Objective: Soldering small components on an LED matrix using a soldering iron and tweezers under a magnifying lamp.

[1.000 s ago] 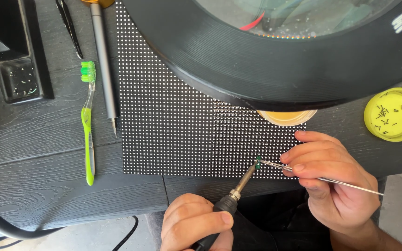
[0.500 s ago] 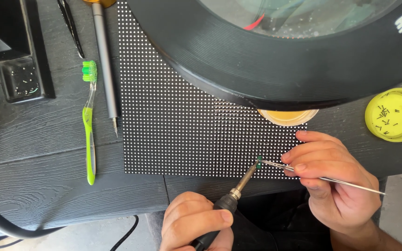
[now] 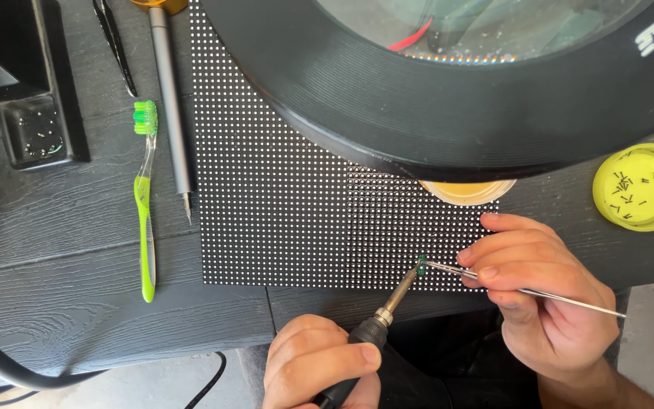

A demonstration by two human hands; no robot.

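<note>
A black panel covered in a grid of small white dots (image 3: 281, 197) lies flat on the dark wooden table (image 3: 62, 303). My left hand (image 3: 316, 367) grips a soldering iron (image 3: 387, 314), its tip touching the panel near the lower right corner. My right hand (image 3: 543, 295) pinches thin metal tweezers (image 3: 448, 269) whose points meet the iron's tip at a small green spot (image 3: 421, 260) on the panel.
A large black round magnifier ring (image 3: 433, 98) hangs over the panel's upper right. A green toothbrush (image 3: 144, 201) and a grey pen-like tool (image 3: 169, 106) lie left of the panel. A yellow lid with several tiny parts (image 3: 639, 185) sits at right. A black stand (image 3: 32, 83) is far left.
</note>
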